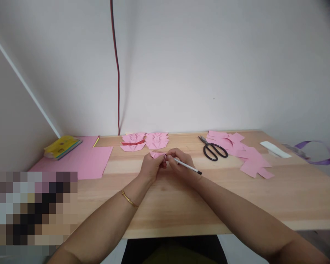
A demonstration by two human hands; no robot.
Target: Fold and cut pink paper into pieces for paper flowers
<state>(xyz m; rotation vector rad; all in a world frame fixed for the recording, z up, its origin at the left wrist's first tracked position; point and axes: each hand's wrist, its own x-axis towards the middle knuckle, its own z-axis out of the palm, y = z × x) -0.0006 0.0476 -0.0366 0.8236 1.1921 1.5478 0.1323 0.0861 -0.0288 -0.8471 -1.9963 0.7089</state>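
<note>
Over the middle of the wooden table, my left hand pinches a small folded pink paper. My right hand grips a white pencil with a dark end that points down to the right. Its other end meets the folded paper, where my fingers partly hide the contact. Just beyond my hands, folded pink paper pieces lie in two overlapping rows. One red folded piece shows among those in the left row.
Black-handled scissors lie to the right, beside cut pink paper shapes. Farther right are a white strip and a purple band. Large pink sheets, a yellow book and a yellow pencil are at the left.
</note>
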